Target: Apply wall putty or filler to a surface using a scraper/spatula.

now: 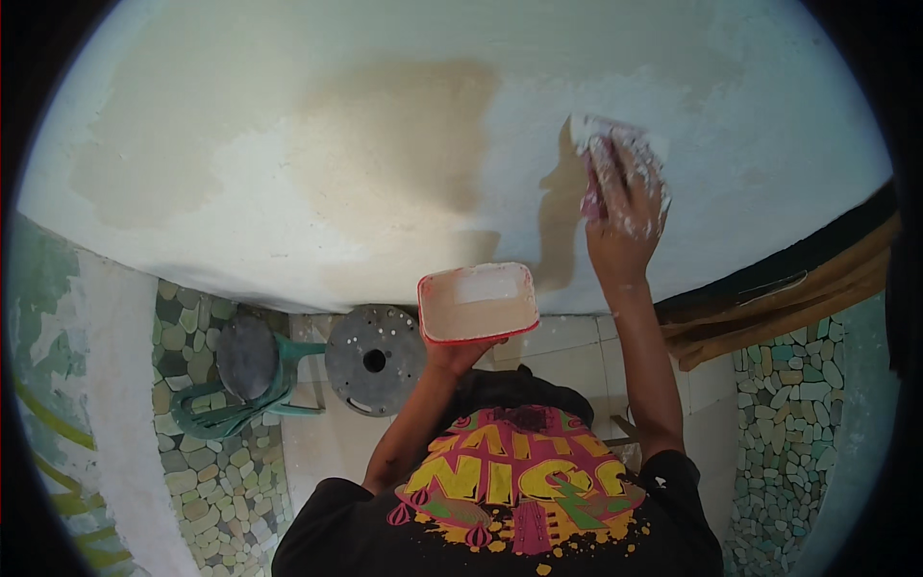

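My left hand [461, 357] holds up a rectangular plastic tub [486, 337] with a red rim from below, close to the wall. Inside the tub is a pale, whitish substance, and its walls are smeared with it. Coated in wet white over the fingers, my right hand [627, 202] presses a white-smeared flat piece with a pinkish part [588, 128] against the wall [385, 231]. Whether that piece is a cloth or a scraper I cannot tell. The wall has whiter areas and beige patches, with shadows of my arms and the tub.
A round dark-grey stool top [373, 360] with a centre hole stands left of the tub. Beyond it is a green plastic chair [282, 385] with a dark round seat [246, 357]. Brown cloth [798, 293] hangs at the right. Pebble-patterned floor [216, 481] flanks pale tiles.
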Action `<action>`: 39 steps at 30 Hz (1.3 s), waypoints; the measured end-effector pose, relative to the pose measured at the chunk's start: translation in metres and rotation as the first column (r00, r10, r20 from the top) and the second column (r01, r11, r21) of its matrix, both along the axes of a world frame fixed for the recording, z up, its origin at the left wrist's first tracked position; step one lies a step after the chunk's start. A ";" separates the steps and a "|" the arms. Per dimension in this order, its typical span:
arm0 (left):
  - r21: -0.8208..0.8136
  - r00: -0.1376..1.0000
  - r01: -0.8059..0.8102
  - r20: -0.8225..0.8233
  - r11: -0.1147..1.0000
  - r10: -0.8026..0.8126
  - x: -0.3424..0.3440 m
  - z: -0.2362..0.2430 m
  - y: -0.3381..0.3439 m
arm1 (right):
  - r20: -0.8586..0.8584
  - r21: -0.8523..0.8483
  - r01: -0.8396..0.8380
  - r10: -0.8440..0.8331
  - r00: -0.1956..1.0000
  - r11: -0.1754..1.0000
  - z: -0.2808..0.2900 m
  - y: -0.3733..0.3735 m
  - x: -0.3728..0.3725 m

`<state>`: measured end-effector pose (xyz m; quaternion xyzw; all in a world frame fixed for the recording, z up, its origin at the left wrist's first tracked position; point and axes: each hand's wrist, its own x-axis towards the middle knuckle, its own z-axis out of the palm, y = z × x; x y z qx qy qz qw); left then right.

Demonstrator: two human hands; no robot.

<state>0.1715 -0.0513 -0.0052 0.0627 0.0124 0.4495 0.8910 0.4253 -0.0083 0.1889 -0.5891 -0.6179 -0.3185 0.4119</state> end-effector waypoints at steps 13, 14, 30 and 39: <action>-0.195 1.000 -0.016 0.017 0.981 0.020 -0.058 -0.015 0.003 | -0.715 -0.469 -0.738 0.282 0.640 0.485 0.020 -0.071 -0.077; -0.217 1.000 -0.018 0.015 0.976 0.022 -0.065 -0.023 0.001 | -0.621 -0.551 -0.740 0.402 0.673 0.387 0.020 -0.070 -0.084; -0.163 0.989 -0.106 -0.123 0.981 0.086 -0.116 -0.050 0.001 | -0.466 -0.828 -0.553 0.438 0.769 0.091 -0.041 -0.036 -0.191; -0.168 0.961 -0.068 -0.277 0.983 0.019 -0.121 -0.041 0.004 | -0.655 -0.743 -0.664 0.292 0.697 -0.081 -0.047 -0.010 -0.186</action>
